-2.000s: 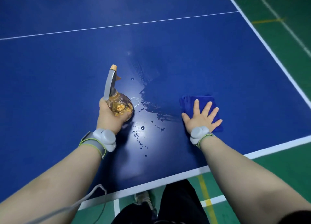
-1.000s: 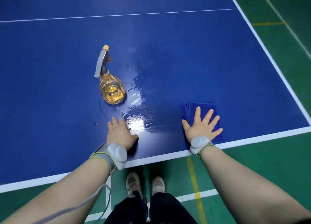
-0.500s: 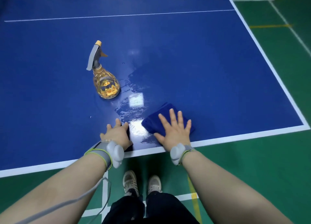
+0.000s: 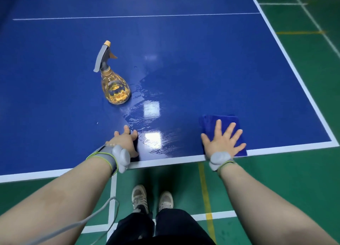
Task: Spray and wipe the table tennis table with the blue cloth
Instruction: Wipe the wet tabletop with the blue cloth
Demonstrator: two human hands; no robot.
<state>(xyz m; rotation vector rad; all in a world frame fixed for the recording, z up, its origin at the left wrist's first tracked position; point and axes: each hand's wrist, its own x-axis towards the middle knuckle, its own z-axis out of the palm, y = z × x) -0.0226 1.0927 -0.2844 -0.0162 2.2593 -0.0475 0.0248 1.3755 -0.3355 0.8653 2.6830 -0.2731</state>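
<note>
The far end and the left side of the table tennis table (image 4: pixel 193 47) are cut off by the frame. The near part of the blue cloth (image 4: pixel 211 122) is hidden under the right hand (image 4: pixel 221 143). One cloth, one spray bottle (image 4: pixel 115 88), two hands and two shoes (image 4: pixel 139 197) are counted. The cloth is laid flat by the table's near right corner, just inside the white edge line. The right hand's fingers (image 4: pixel 218 128) are spread wide and pressed flat on it, and its far edge is seen beyond the fingertips. The left hand (image 4: pixel 125 143) is rested on the near edge with fingers loosely bent and nothing held. The bottle is stood upright farther in, just left of a wet patch (image 4: pixel 152 116).
</note>
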